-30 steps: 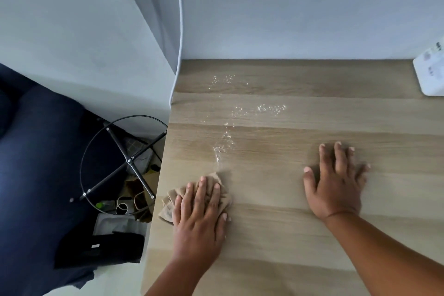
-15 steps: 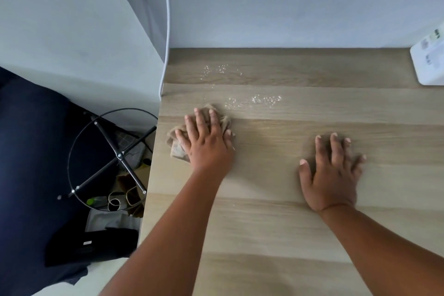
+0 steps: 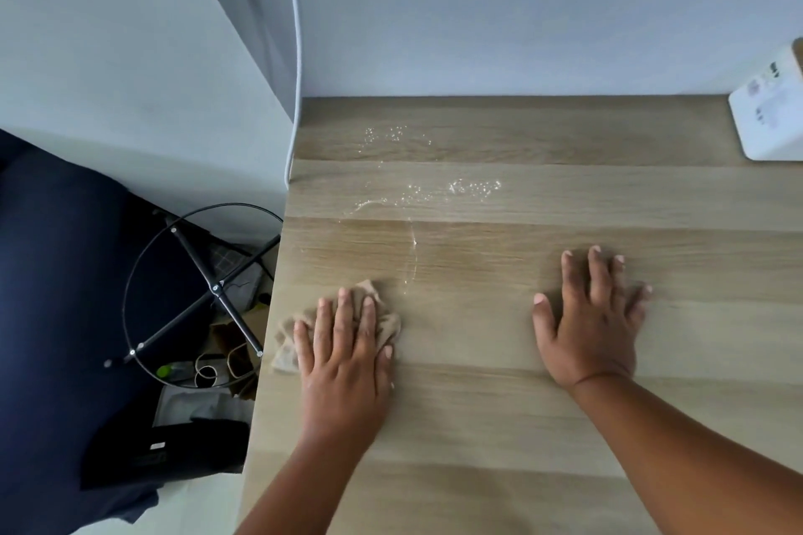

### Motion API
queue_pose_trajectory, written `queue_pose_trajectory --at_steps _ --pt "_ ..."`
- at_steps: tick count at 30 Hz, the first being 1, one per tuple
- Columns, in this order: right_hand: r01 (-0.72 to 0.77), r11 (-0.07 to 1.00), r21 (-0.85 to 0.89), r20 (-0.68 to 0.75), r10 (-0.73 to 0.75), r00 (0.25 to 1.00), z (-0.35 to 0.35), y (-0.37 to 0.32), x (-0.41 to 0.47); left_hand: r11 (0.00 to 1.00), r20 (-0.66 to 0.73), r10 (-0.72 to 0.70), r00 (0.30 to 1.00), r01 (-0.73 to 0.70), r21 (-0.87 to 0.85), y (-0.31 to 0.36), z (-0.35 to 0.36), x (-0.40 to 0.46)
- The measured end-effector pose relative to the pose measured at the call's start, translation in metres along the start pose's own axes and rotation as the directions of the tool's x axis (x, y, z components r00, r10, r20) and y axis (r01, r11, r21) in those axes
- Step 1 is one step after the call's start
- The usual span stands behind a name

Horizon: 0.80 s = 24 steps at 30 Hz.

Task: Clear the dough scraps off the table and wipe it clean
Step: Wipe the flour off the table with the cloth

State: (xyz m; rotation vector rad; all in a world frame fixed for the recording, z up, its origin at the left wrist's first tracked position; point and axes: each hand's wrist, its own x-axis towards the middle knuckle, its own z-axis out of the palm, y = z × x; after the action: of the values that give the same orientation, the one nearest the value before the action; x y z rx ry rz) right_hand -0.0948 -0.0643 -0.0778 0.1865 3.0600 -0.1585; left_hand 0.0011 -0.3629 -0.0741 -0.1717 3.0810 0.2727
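Observation:
My left hand (image 3: 345, 350) presses flat on a crumpled beige cloth (image 3: 289, 341) near the left edge of the wooden table (image 3: 521, 426), fingers straight over it. My right hand (image 3: 593, 319) rests palm down on the bare wood to the right, fingers spread. Wet droplets and white specks (image 3: 473, 188) lie farther back on the table, with a thin curved wet streak (image 3: 412, 256) running from them toward the cloth. More droplets (image 3: 393, 134) sit close to the wall.
A white box (image 3: 769, 111) stands at the table's back right by the wall. A white cable (image 3: 296, 56) hangs down the wall corner. Left of the table stand a black wire frame (image 3: 204, 287), a dark blue seat (image 3: 56, 295) and floor clutter.
My left hand has pulled the cloth back toward me along the left edge, leaving a wet streak. The right hand has stayed in place.

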Motion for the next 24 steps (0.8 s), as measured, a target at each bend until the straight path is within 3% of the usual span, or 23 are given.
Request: queue_pose_trajectory --at_steps 7,13,15,19,24 --pt "0.003 1.0 -0.001 -0.011 -0.003 1.0 0.001 0.001 0.0 0.953 0.093 -0.298 0.95 0.302 -0.034 0.071 0.007 0.002" --pt "0.013 1.0 -0.002 -0.038 -0.013 0.999 0.004 0.002 0.001 0.917 0.085 -0.379 0.922 0.386 -0.101 0.1 0.012 0.074" --pt "0.013 1.0 0.002 -0.054 -0.013 0.998 0.006 0.002 0.001 0.938 0.081 -0.32 0.944 0.327 -0.113 0.105 0.012 0.097" --pt "0.014 1.0 0.003 -0.06 -0.014 0.998 0.007 0.002 0.001 0.996 0.09 -0.013 0.996 0.02 -0.083 0.09 0.009 0.114" --pt "0.012 1.0 -0.006 -0.036 -0.012 0.999 0.003 0.001 0.001 0.922 0.063 0.387 0.92 -0.383 -0.058 0.048 -0.001 0.088"
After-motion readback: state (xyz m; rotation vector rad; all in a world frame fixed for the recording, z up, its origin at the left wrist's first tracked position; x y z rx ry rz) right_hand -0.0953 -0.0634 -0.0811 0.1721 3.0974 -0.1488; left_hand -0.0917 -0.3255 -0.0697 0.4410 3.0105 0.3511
